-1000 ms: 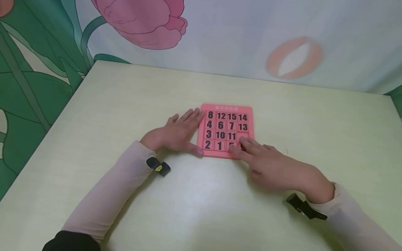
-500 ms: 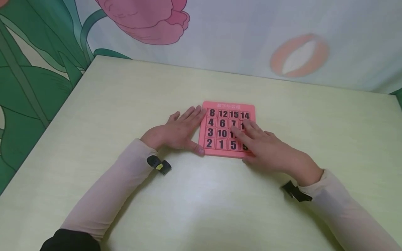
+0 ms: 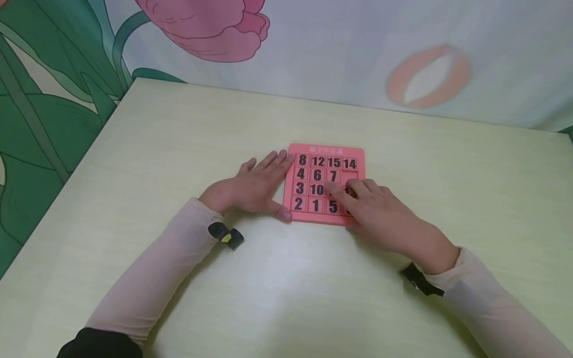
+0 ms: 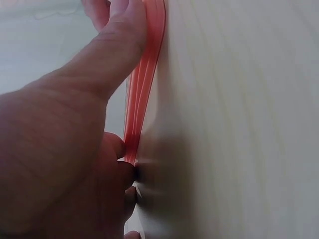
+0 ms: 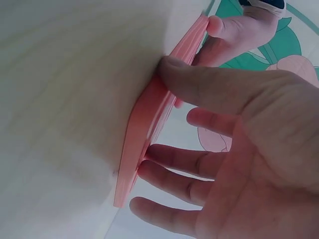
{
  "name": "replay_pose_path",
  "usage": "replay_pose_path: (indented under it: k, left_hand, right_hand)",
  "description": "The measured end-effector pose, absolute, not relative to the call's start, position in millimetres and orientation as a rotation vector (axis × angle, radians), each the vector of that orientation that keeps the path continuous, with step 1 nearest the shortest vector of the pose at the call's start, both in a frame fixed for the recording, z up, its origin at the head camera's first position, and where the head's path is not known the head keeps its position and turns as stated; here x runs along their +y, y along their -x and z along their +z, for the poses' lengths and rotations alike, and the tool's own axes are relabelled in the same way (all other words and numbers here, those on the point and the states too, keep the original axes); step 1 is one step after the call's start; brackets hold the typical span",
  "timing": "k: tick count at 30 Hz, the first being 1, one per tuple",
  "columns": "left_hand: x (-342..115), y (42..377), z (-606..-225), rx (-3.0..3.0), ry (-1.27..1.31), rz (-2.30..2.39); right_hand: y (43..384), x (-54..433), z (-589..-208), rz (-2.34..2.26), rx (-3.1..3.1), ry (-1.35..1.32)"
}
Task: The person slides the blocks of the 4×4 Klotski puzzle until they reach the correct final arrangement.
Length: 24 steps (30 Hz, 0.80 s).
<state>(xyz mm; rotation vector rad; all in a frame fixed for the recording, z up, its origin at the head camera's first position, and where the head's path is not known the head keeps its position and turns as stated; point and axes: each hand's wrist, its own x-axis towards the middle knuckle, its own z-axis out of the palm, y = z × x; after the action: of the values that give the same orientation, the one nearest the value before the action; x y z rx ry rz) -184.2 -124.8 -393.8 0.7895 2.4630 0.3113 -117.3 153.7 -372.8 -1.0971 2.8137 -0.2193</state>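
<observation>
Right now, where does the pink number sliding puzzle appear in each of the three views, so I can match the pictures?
Head view: pink number sliding puzzle lies flat at the centre of the table, between both hands.
Left wrist view: only its thin edge shows, upper middle, beside the left thumb.
Right wrist view: seen edge-on, centre left, under the right hand.
Shared landmark: the left thumb against the puzzle's near left corner.

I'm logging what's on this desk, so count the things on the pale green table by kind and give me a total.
Pink plastic sliding number puzzle board: 1
Bare hands resting on or against it, left hand and right hand: 2
Black wrist-worn camera straps: 2
Total: 5
</observation>
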Motion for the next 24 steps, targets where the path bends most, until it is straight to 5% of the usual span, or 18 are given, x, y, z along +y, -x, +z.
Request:
replay_pose_path:
  k: [24]
  left_hand:
    - [-126, 184, -396, 2.467, -0.777, 0.333]
  right_hand:
    - [121, 166, -355, -0.276, 2.640, 0.902]
